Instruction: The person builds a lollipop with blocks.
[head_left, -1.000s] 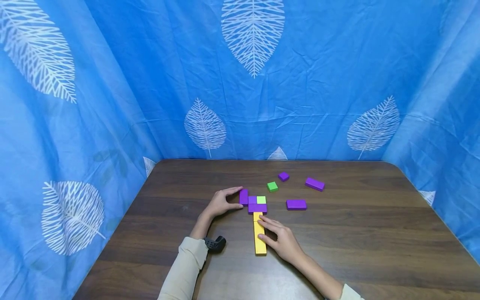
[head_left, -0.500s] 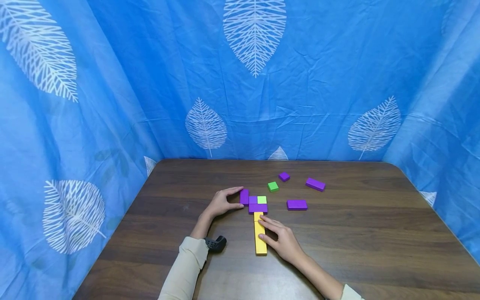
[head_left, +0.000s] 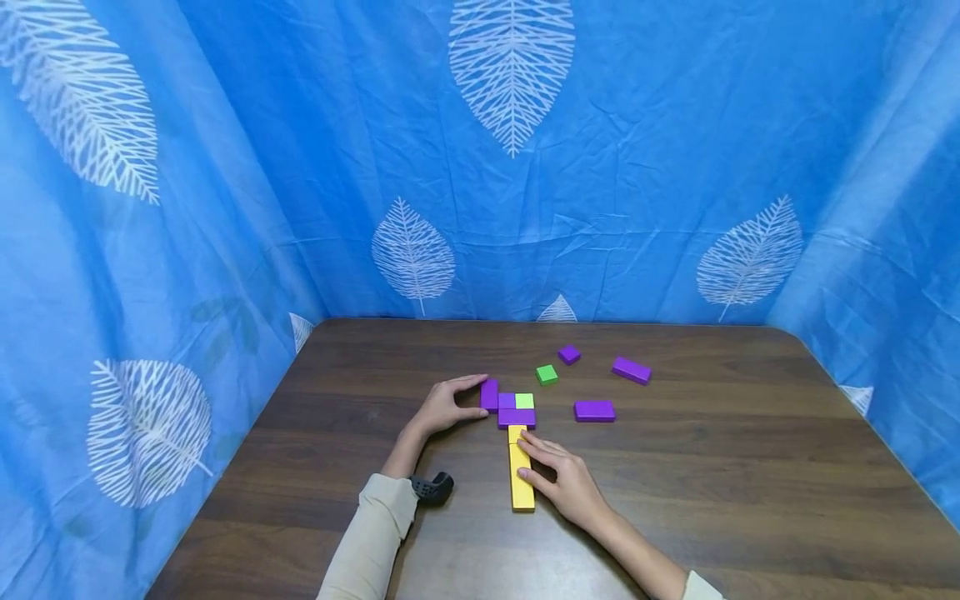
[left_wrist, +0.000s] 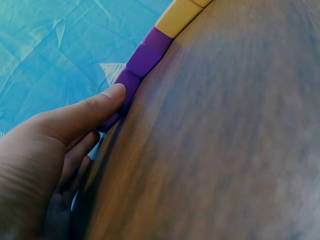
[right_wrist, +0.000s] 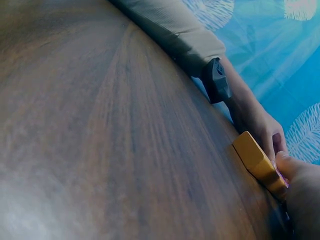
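My left hand point(head_left: 442, 406) holds an upright-lying purple block point(head_left: 489, 396) between thumb and fingertips, at its near and far ends; the left wrist view shows the thumb point(left_wrist: 112, 95) against it. That block touches a cluster made of a small purple block point(head_left: 507, 401), a light green block point(head_left: 524, 401) and a wide purple block point(head_left: 517, 418). Below the cluster, a small yellow block point(head_left: 516, 432) and a long yellow block point(head_left: 521, 490) form a column. Fingers and thumb of my right hand point(head_left: 564, 481) rest on these yellow blocks, fairly straight.
Loose on the brown wooden table point(head_left: 720, 467) lie a green block point(head_left: 547, 375), a small purple cube point(head_left: 569, 355) and two longer purple blocks, one tilted point(head_left: 632, 371) and one level point(head_left: 594, 411). A blue leaf-patterned curtain point(head_left: 630, 167) hangs behind the table.
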